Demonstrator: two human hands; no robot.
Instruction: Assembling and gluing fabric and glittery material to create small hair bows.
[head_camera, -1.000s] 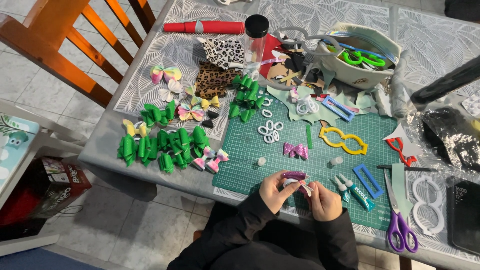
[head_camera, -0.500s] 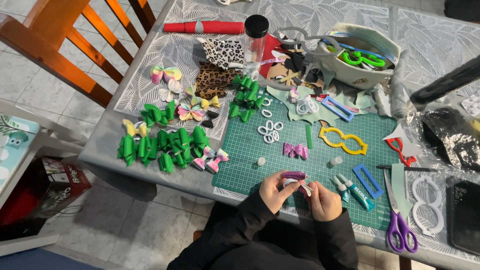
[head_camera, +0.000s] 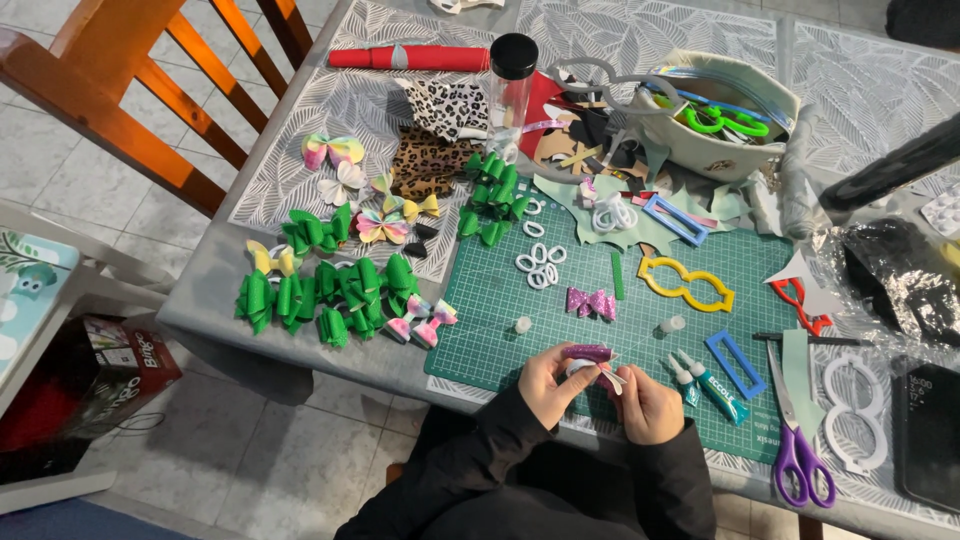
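A grey patterned counter (head_camera: 300, 170) on a tiled floor carries a green cutting mat (head_camera: 500, 300) crowded with craft pieces. At the mat's near edge, the left hand (head_camera: 548, 383) and right hand (head_camera: 647, 405) sit close together, both pinched on a small purple glitter bow piece (head_camera: 590, 354) held just above the mat; the left fingers grip its purple strip, the right fingers hold the pale end beside it. Just right of the hands lie two small glue tubes (head_camera: 700, 380) and a blue rectangular frame (head_camera: 736, 364). Purple-handled scissors (head_camera: 797, 445) rest further right. Ahead of the hands a finished purple glitter bow (head_camera: 591, 302) lies on the mat, near white rings (head_camera: 540, 262) and a yellow template (head_camera: 685, 283). Green ribbon bows (head_camera: 330, 290) cluster to the left, off the mat.
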